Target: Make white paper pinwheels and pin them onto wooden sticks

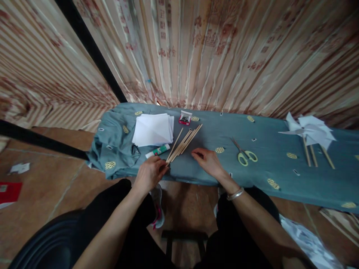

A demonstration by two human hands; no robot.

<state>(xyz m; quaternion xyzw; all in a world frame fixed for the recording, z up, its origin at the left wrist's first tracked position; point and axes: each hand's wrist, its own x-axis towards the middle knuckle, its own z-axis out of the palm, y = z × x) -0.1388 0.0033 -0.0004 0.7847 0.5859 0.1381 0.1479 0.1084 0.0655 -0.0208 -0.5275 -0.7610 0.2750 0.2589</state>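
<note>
Several thin wooden sticks (183,143) lie in a loose slanted bundle on the cloth-covered table. My left hand (151,172) is at their near end, its fingers closed on a stick's tip. Just beyond that hand rests a white and green glue stick (157,150). To the right of the bundle, my right hand (208,161) hovers low over the cloth or touches it; I cannot tell which. Its fingers are curled together, and what they hold, if anything, is hidden. Scissors (243,153) with pale green handles lie farther right, blades partly apart.
A stack of white paper (153,129) lies at the left, beside a small open red box (184,118) of dark small pieces. White paper pinwheels (310,129) on sticks lie at the right. A striped curtain (179,56) hangs behind the table (269,168).
</note>
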